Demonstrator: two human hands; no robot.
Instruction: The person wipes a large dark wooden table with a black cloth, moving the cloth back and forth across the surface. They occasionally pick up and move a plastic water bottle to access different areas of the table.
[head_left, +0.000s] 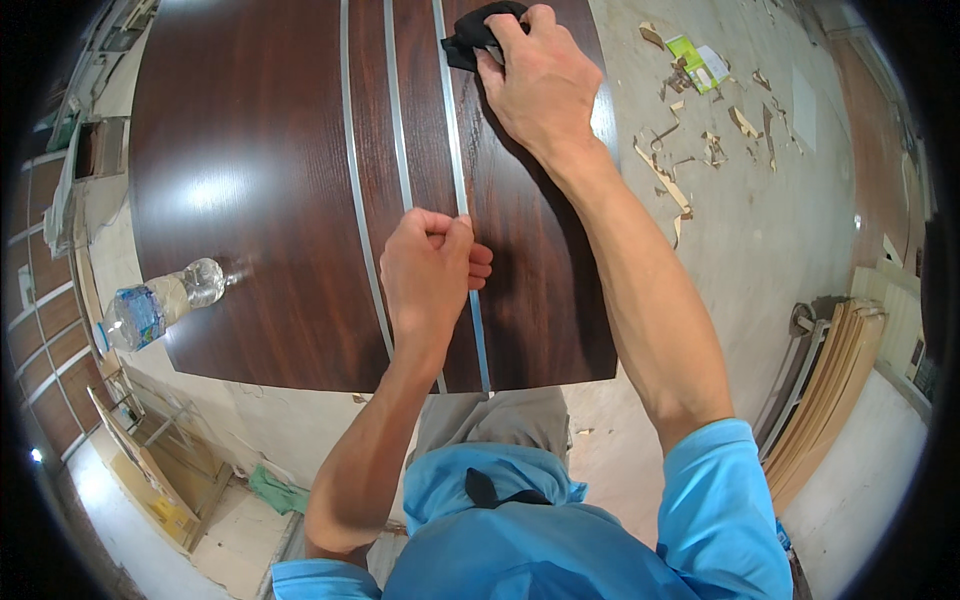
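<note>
A dark brown wood-grain panel point(260, 130) lies in front of me, with three narrow silvery strips running lengthwise along it. My right hand point(540, 85) is closed around a bunched black cloth point(475, 35) at the panel's far side, beside the rightmost strip point(450, 110). Nearer to me, my left hand point(430, 270) is curled over that same strip, its thumb and forefinger pinched together. Whatever those fingertips hold, if anything, is too small to make out. Between this hand and the near edge, the strip looks blue point(479, 335).
A clear plastic bottle point(165, 303) lies at the panel's left edge. Scraps and a green-and-white packet point(697, 63) litter the floor to the right. Long boards point(825, 390) lean at the lower right; a green cloth point(275, 490) lies at the lower left.
</note>
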